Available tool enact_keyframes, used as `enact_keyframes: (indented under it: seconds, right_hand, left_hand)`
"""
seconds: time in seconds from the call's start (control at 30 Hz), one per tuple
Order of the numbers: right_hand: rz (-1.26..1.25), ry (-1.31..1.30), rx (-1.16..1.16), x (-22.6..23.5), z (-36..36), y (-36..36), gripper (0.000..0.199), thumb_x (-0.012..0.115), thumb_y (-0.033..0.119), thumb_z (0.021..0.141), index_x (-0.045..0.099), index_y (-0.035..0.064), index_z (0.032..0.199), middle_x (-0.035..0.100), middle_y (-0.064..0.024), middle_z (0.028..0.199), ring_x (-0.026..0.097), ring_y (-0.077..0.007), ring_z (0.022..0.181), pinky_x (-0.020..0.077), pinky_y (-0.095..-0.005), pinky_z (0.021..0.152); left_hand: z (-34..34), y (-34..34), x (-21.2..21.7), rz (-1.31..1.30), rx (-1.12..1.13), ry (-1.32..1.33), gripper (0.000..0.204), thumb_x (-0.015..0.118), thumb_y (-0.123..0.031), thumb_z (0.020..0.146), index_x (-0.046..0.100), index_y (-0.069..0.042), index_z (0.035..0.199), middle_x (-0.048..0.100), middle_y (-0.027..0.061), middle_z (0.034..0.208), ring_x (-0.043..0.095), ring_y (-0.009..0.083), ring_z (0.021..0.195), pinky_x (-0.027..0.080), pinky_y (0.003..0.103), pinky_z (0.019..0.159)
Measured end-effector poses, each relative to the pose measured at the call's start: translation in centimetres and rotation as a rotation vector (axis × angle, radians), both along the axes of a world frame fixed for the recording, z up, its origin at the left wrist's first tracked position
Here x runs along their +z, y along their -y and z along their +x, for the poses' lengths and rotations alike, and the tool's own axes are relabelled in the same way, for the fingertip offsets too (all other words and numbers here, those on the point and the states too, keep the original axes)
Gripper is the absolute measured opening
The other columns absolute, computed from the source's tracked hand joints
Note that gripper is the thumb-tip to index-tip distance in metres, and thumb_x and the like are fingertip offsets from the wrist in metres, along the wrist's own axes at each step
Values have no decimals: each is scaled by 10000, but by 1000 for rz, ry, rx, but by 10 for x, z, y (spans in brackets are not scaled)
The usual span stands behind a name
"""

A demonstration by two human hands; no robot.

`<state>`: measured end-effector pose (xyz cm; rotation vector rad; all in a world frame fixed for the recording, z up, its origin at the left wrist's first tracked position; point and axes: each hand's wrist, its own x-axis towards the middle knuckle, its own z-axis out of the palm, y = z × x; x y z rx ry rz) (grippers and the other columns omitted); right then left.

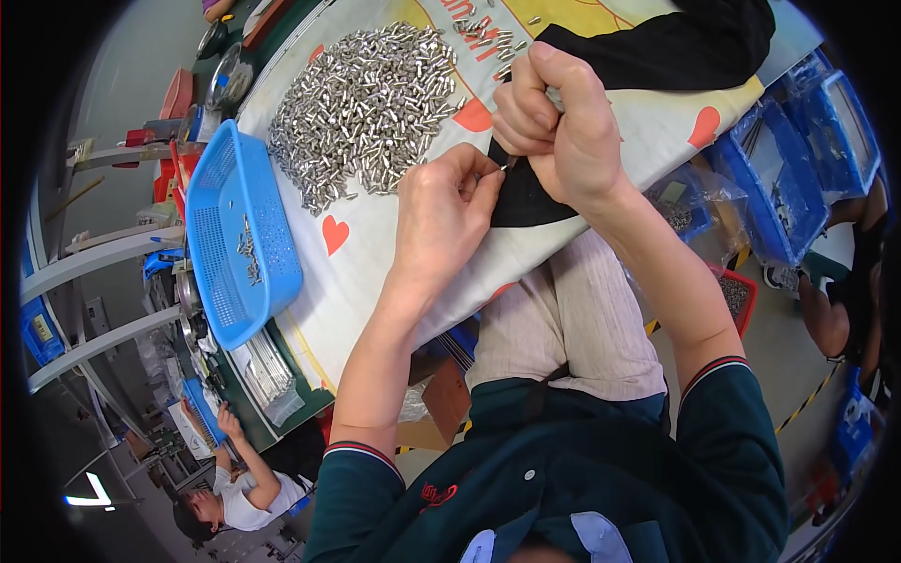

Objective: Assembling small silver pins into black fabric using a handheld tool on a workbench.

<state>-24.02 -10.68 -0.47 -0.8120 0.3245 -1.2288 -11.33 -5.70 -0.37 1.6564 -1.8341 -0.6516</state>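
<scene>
My left hand [443,211] is closed in a pinch, with a small silvery metal part [507,168] at its fingertips. Right beside it, my right hand [568,122] is curled into a fist, its lower edge close to that part. What the fist grips, if anything, is hidden by the fingers. Under both hands lies a black cloth [532,200], and more black fabric [648,47] stretches away to the far right. A big heap of small silvery metal parts [366,103] covers the tabletop left of my hands. A few loose parts [488,36] lie beyond them.
A blue plastic basket [286,267] with a few metal parts stands left of the heap. The table cover [361,272] is white with red hearts. Blue crates [788,197] and a red bin [741,296] stand to the right. Another person [253,493] works at lower left.
</scene>
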Motion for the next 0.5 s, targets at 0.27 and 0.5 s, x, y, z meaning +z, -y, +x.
enact_keyframes:
  seconds: [0.27,0.5]
  right_hand:
    - [-148,-95,-78,0,10,-7,398,457,238,860,321,81,520,303,72,492,250,-15,471,210,-216,402]
    - [9,-50,-17,2,5,2,403,361,251,885,262,101,524,230,37,459,171,-60,401,145,-233,382]
  left_hand:
    - [1,2,0,36,-32,-97,49,585,1,689,559,39,673,450,107,453,427,187,387,362,314,436]
    - [0,0,6,12,-28,26,67,600,-24,694,566,33,687,443,94,444,428,190,383,359,319,437]
